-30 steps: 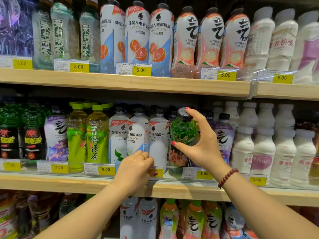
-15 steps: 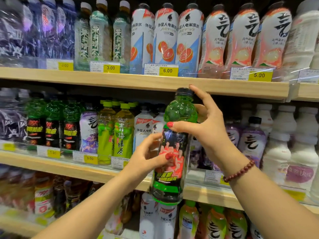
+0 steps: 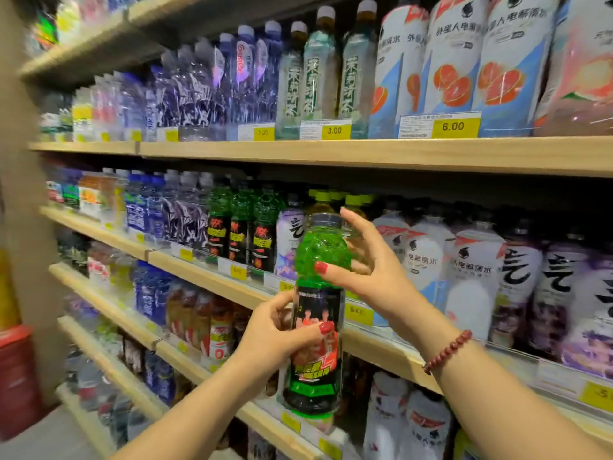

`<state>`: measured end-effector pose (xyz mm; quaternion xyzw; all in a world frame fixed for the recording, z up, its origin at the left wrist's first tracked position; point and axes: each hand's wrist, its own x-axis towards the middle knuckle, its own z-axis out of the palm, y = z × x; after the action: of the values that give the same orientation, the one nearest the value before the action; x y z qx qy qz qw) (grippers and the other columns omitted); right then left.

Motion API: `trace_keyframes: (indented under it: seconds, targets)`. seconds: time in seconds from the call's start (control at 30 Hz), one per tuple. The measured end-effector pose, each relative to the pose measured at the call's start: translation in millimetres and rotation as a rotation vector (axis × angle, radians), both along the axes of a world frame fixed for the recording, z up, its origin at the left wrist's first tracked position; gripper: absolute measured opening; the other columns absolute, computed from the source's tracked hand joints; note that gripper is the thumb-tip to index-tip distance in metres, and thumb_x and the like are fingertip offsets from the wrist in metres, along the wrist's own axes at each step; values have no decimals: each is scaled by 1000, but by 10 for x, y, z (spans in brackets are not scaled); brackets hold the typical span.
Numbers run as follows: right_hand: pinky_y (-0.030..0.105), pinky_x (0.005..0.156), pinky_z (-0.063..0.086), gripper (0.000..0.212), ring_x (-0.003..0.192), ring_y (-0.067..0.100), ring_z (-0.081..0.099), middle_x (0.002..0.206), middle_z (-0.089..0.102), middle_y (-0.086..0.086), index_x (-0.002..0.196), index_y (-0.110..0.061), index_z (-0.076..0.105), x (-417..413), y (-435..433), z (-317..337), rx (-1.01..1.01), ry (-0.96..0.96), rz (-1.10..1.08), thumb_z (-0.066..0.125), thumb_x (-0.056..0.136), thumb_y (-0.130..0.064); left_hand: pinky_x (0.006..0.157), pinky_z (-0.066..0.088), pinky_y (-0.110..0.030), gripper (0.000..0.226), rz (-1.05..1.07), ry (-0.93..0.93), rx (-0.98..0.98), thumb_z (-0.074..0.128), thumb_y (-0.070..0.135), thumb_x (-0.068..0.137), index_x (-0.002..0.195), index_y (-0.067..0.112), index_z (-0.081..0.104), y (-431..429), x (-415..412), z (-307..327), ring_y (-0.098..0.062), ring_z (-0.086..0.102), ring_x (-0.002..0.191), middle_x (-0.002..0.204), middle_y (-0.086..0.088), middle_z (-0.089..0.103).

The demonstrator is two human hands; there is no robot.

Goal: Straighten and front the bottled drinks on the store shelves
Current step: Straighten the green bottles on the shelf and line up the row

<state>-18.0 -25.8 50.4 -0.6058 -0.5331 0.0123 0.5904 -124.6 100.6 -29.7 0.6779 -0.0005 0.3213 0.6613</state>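
Note:
A green bottle with a black cap and a black-and-red label is held upright in front of the middle shelf, off the shelf. My left hand grips its label from the left, thumb across the front. My right hand holds its green upper part from the right, thumb on the front, fingers behind. A row of matching green bottles stands on the middle shelf to the left, next to a purple-white bottle.
White bottles and purple bottles fill the middle shelf on the right. The upper shelf carries clear, tea and white grapefruit bottles. Lower shelves hold more drinks. A red container stands at the far left.
The green bottle came out of its place among the white and purple bottles into both hands. My view has swung left along the shelves toward the matching green bottles.

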Motion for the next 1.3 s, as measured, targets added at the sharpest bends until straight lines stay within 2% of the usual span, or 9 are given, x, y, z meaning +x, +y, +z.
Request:
trace_keyframes:
  seconds: [0.1, 0.17, 0.37, 0.53, 0.63, 0.77, 0.97, 1.17, 1.3]
  targets:
    - [24, 79, 56, 36, 97, 0, 65, 114, 63, -6, 116, -45, 49, 40, 193, -116, 8, 148, -27, 67, 85, -39, 62, 55, -20, 40, 115, -20, -55, 90, 20, 60, 95, 31, 74, 212, -150, -60, -11, 73, 78, 89, -1, 78]
    - [29, 83, 55, 24, 100, 11, 64, 109, 64, -4, 111, -37, 57, 130, 282, -247, -48, 47, -188, 65, 90, -32, 62, 55, -22, 36, 204, -34, -86, 87, 14, 63, 95, 24, 73, 374, -233, -76, -13, 72, 76, 87, -4, 77]
    - [34, 96, 45, 43, 118, 17, 51, 118, 58, -2, 122, -19, 60, 283, 589, -676, -428, -458, -588, 62, 88, -46, 58, 55, -19, 26, 345, -128, -107, 79, 18, 62, 83, 33, 75, 765, -436, 77, -5, 71, 72, 80, 7, 77]
    - [33, 95, 39, 47, 116, 19, 48, 117, 58, -4, 124, -22, 59, 271, 914, -820, -499, -616, -789, 53, 90, -54, 62, 55, -20, 32, 346, -126, -67, 83, 20, 61, 89, 33, 73, 1085, -511, 204, -2, 71, 76, 85, 13, 76]
    - [33, 92, 38, 43, 111, 18, 52, 111, 61, -5, 120, -25, 62, 292, 1091, -811, -489, -613, -846, 51, 91, -55, 61, 54, -13, 46, 327, -141, -60, 83, 33, 46, 90, 35, 69, 1257, -520, 217, 8, 68, 78, 84, 25, 73]
    - [32, 82, 37, 41, 96, 13, 57, 99, 66, -8, 108, -27, 68, 286, 1280, -818, -435, -607, -990, 49, 90, -58, 59, 52, -13, 43, 280, -135, -25, 85, 35, 45, 86, 43, 73, 1477, -470, 202, 2, 69, 76, 83, 17, 75]
    - [29, 67, 26, 23, 71, 19, 57, 73, 64, -5, 81, -19, 72, 273, 1378, -968, -237, -599, -1085, 77, 76, -41, 53, 47, -5, 44, 265, -186, 8, 83, 37, 47, 68, 69, 61, 1752, -213, 232, 21, 61, 73, 72, 41, 64]
    - [29, 66, 27, 18, 67, 19, 56, 70, 61, -5, 77, -19, 70, 332, 1415, -1020, -165, -620, -1108, 83, 71, -31, 75, 54, -32, 50, 316, -281, 38, 87, 48, 53, 98, 35, 69, 2080, 71, 389, -14, 71, 91, 95, 4, 75]
    - [30, 65, 23, 19, 65, 21, 54, 68, 58, -4, 75, -20, 69, 383, 1431, -1052, -150, -652, -1130, 84, 68, -29, 67, 55, -23, 47, 322, -357, -40, 91, 42, 50, 92, 41, 71, 2230, 284, 553, -10, 71, 86, 89, 8, 75]
